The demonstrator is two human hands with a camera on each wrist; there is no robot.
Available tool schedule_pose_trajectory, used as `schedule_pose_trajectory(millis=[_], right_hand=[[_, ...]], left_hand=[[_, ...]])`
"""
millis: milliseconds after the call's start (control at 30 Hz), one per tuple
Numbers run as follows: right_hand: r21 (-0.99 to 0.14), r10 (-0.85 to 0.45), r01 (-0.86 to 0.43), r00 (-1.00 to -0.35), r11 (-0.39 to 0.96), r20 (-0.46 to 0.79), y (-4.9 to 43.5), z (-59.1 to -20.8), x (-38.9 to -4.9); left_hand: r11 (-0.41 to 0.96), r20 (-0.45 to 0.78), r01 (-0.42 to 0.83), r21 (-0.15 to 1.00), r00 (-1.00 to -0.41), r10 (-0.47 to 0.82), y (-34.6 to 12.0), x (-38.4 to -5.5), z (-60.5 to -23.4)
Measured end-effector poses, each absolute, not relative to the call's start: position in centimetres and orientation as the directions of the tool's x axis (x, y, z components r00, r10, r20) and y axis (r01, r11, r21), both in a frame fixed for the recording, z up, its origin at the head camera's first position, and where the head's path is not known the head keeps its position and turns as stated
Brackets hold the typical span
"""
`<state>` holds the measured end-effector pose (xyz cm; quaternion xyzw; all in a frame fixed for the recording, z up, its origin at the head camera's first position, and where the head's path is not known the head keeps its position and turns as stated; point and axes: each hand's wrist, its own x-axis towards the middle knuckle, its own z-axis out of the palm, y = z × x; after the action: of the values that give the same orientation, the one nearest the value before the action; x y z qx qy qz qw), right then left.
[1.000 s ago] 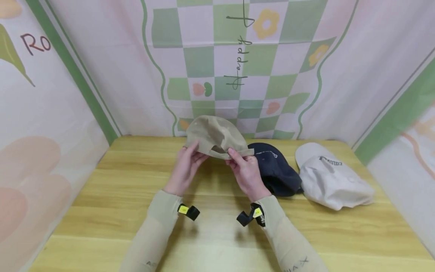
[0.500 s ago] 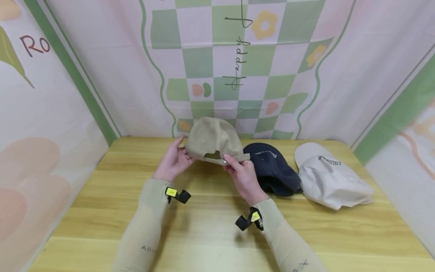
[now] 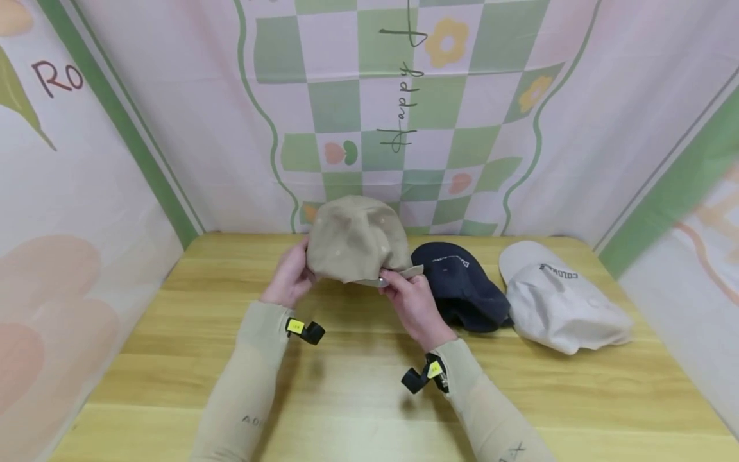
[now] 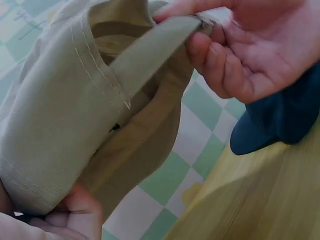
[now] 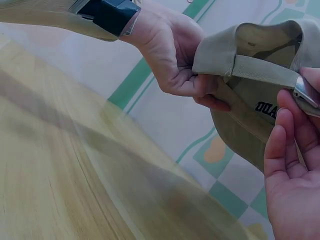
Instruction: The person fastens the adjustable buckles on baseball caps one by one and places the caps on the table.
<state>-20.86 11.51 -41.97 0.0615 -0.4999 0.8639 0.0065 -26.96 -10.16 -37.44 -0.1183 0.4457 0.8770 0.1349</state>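
Observation:
A beige baseball cap (image 3: 355,237) is held up above the far part of the table, its back opening toward me. My left hand (image 3: 288,276) grips the cap's left lower edge, thumb and fingers on either side of the fabric in the right wrist view. With my right hand (image 3: 412,301) I pinch the metal buckle (image 5: 306,92) of the back strap. That strap (image 4: 155,52) runs taut across the opening in the left wrist view. Its loose end (image 3: 413,271) sticks out to the right past my fingers. Dark lettering (image 5: 266,109) shows beneath the strap, toward the brim.
A navy cap (image 3: 462,289) lies on the wooden table (image 3: 358,398) just right of my right hand. Beyond it lies a light grey cap (image 3: 568,308) with dark lettering. A checkered fabric backdrop (image 3: 387,96) hangs behind the table's far edge.
My left hand loosened and shifted left, then closed around the cap's left edge. The cap has tipped so more of its crown faces me. My right hand has stayed on the strap.

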Motion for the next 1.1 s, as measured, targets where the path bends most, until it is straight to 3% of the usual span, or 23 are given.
schedule_pose_trajectory(millis=[400,600,800,1100], right_hand=[[-0.767,-0.098,-0.06,-0.982,-0.638,0.158,11.9,-41.2,-21.1],[-0.774,-0.116,-0.029,-0.984,-0.633,0.132,12.7,-40.8,-21.4],[-0.811,-0.087,0.009,-0.995,-0.584,0.052,13.3,-40.4,-21.6],[-0.813,-0.053,-0.006,-0.998,-0.583,0.046,13.6,-40.0,-21.9]], left_hand=[[-0.532,-0.25,-0.264,0.805,-0.963,0.098,-10.8,-27.0,-37.4],[-0.474,-0.249,-0.236,0.848,-0.968,0.036,-11.5,-26.9,-37.3],[-0.408,-0.206,-0.213,0.888,-0.977,0.06,-11.8,-26.8,-37.4],[-0.316,-0.167,-0.193,0.929,-0.98,0.11,-11.9,-26.5,-37.5]])
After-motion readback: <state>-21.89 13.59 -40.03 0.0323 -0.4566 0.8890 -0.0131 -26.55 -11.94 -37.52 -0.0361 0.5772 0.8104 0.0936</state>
